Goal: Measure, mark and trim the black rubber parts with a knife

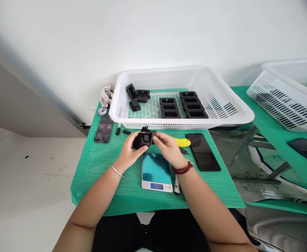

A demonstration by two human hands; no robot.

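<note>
Both my hands hold one small black plastic part [143,140] above the green mat [98,168]. My left hand [129,150] cups it from the left with the thumb underneath. My right hand [168,147] pinches its right end with closed fingers. Just below the hands lies a small digital scale [156,171] with a shiny platform and a lit blue display. A white pen-like tool [177,187] lies by my right wrist.
A white slotted basket [222,108] behind the hands holds several black parts, some in rows [182,106], some loose [136,96]. A black phone [203,151] and yellow tool [182,142] lie to the right. A second basket [287,94] sits on another table far right. Gloves [106,95] lie at the back left.
</note>
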